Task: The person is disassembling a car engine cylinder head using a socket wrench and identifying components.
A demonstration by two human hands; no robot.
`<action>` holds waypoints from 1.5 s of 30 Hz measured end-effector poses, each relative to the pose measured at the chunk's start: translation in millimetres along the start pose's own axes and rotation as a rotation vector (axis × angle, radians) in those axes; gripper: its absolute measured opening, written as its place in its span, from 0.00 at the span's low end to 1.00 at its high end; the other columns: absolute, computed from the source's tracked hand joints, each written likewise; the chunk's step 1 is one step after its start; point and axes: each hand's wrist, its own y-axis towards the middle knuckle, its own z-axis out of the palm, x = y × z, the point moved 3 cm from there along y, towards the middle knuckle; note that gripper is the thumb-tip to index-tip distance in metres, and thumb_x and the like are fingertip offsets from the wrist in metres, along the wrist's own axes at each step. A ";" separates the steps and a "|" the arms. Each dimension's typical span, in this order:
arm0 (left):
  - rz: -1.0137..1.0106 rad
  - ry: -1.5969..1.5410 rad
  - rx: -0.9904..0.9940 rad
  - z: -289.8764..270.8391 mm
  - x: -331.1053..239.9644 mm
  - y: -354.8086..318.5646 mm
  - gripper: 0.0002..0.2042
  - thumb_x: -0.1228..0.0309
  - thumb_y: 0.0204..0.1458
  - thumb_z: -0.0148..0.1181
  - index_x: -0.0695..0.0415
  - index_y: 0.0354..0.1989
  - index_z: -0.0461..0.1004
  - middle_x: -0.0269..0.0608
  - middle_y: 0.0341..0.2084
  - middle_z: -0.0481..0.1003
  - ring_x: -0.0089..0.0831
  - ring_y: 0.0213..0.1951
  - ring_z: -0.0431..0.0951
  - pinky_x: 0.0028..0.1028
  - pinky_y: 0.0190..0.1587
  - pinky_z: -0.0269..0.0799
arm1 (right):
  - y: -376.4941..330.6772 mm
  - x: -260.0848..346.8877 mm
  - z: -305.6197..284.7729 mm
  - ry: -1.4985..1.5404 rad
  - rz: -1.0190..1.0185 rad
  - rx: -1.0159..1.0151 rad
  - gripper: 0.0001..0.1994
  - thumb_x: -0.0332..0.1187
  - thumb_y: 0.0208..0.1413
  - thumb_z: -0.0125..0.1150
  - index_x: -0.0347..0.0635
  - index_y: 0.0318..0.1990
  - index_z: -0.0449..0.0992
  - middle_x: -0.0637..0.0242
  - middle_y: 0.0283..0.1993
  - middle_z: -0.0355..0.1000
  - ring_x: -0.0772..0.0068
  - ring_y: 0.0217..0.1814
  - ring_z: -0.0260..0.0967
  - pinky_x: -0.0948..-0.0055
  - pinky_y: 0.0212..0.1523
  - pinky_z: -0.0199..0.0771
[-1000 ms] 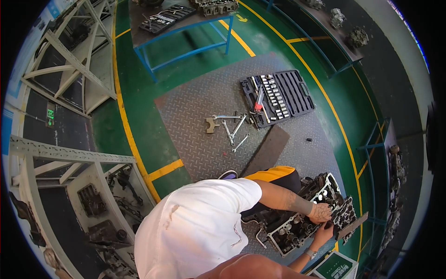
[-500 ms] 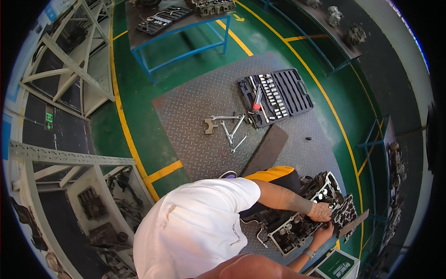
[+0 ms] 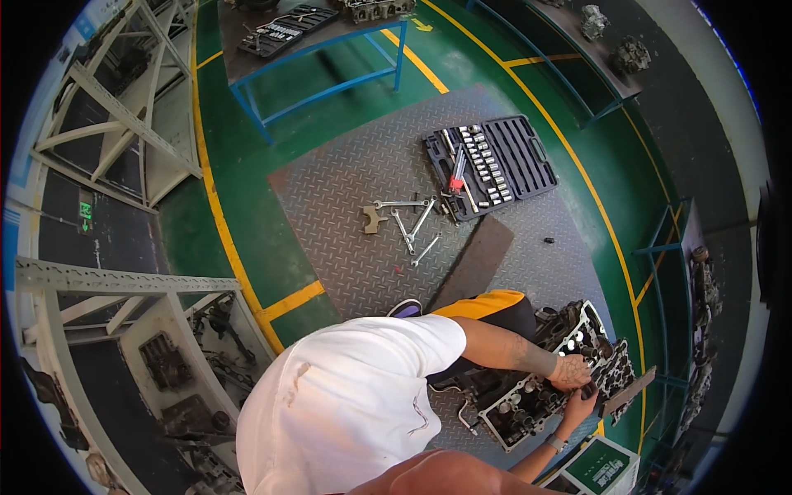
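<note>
left hand (image 3: 571,371): resting on top of the cylinder head (image 3: 551,381), grip unclear
right hand (image 3: 579,404): on its edge, can't tell grip
floor: socket set (image 3: 490,163), wrenches (image 3: 411,221)

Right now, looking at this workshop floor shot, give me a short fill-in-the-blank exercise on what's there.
1. Both hands, left hand and right hand, rest on a metal ____ head.
2. The open socket set case is coloured ____.
3. Loose wrenches lie on the grey ____ plate floor.

Missing words: cylinder; black; checker
</note>
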 end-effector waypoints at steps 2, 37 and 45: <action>0.022 -0.052 0.172 4.1 -0.5 -0.4 0.09 0.63 0.50 0.52 0.56 0.29 0.72 0.40 0.26 0.75 0.36 0.33 0.75 0.34 0.32 0.65 | -0.8 2.3 -0.4 0.074 0.083 -0.019 0.10 0.22 0.51 0.57 0.30 0.41 0.74 0.50 0.40 0.72 0.49 0.38 0.71 0.63 0.39 0.70; 0.011 -0.146 0.158 7.3 1.5 4.4 0.10 0.62 0.46 0.56 0.55 0.25 0.69 0.41 0.20 0.71 0.38 0.24 0.75 0.37 0.24 0.66 | -5.4 13.0 -0.9 -0.176 0.032 0.101 0.10 0.21 0.52 0.55 0.32 0.42 0.71 0.51 0.40 0.72 0.52 0.38 0.71 0.61 0.39 0.71; -0.050 -0.182 0.052 8.9 4.8 6.2 0.09 0.62 0.46 0.56 0.55 0.24 0.69 0.42 0.20 0.72 0.38 0.24 0.76 0.36 0.24 0.66 | -7.8 14.4 0.9 0.004 -0.021 -0.005 0.09 0.24 0.56 0.56 0.31 0.43 0.72 0.49 0.36 0.75 0.48 0.35 0.73 0.65 0.39 0.71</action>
